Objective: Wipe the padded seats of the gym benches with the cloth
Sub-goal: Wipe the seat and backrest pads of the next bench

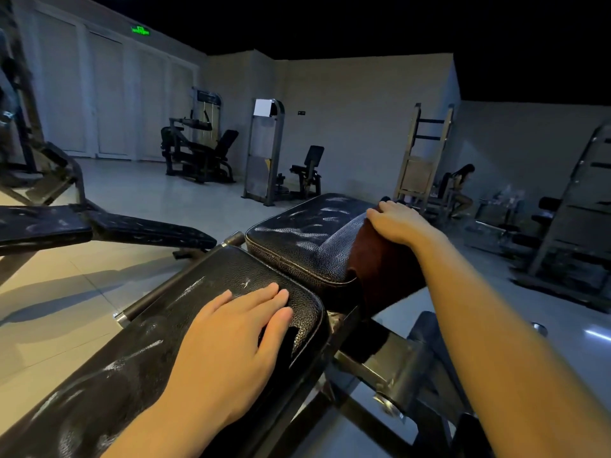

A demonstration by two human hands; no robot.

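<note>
A black padded gym bench runs from the lower left to the centre, in two pads. My left hand (231, 328) lies flat with straight fingers on the near long pad (132, 365). The far seat pad (304, 239) is tilted up and shows shiny streaks. My right hand (396, 223) presses a dark brown cloth (380, 269) against the right edge of that seat pad, fingers bent over the cloth's top. The cloth hangs down the pad's right side.
A second black bench (109, 226) stands to the left across tiled floor. Weight machines (198, 147) and a seated machine (304, 173) line the far wall. A person (463, 186) sits at the right near racks (575, 206). The bench's steel frame (390, 368) lies below my right arm.
</note>
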